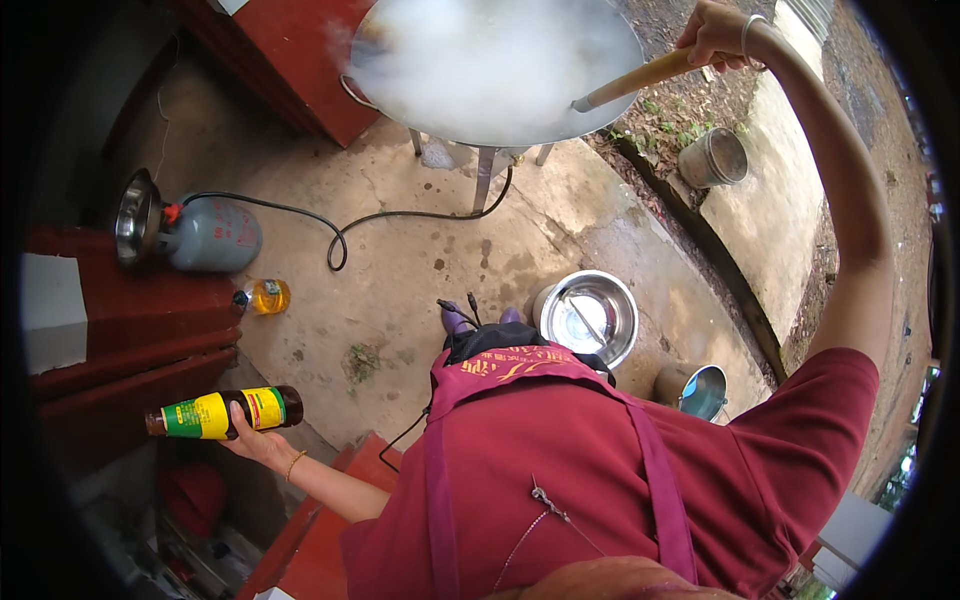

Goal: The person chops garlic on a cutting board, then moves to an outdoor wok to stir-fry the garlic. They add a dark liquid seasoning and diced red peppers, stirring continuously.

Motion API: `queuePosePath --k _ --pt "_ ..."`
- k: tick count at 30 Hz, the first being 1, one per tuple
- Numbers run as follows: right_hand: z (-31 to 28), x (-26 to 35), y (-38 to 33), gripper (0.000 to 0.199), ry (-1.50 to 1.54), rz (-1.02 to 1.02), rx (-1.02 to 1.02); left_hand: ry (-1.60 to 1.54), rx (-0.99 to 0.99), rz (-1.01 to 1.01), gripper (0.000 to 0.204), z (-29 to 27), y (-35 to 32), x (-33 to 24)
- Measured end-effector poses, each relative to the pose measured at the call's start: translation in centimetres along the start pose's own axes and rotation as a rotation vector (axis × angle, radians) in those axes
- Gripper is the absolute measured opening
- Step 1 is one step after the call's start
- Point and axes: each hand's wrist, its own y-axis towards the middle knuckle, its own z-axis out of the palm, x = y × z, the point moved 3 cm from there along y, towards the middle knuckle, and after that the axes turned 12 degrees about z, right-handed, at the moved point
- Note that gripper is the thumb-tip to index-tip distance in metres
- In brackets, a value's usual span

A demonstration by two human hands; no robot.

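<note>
My left hand [252, 442] is closed around a dark brown glass bottle [208, 416] with yellow and green labels, held out to the left and lying nearly sideways in view. Up at the right, my right hand [715, 36] grips the wooden handle [645, 76] of a long tool. Its metal end reaches over the rim into a wide wok [425, 122] on a metal stand. Thick white steam hides most of the wok's inside, so the tool's working end and any contents cannot be made out.
A black hose runs across the concrete from the stand to a grey gas cylinder [218, 236], with a metal bowl [132, 218] by its top. Nearby stands a bottle of yellow oil [269, 296]. A steel basin [628, 312] and buckets [672, 384] [713, 158] stand at the right.
</note>
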Motion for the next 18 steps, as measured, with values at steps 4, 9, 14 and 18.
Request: queuePosePath --k 4,9,14,18 --pt "-2.5 -1.4 -0.9 0.029 -0.004 0.01 -0.038 0.008 0.01 -0.008 0.051 -0.1 0.4 0.2" --pt "3.0 -3.0 1.1 0.028 0.13 -0.166 -0.236 0.004 -0.008 0.044 0.052 0.1 0.1 -0.8" --pt "17.9 -3.8 7.6 0.031 0.288 -0.018 -0.361 -0.032 0.018 0.035 0.055 1.7 -0.6 -1.6" --pt "24.6 -2.5 7.6 0.034 0.189 0.038 -0.414 -0.04 0.026 0.069 0.057 2.3 -0.8 -2.4"
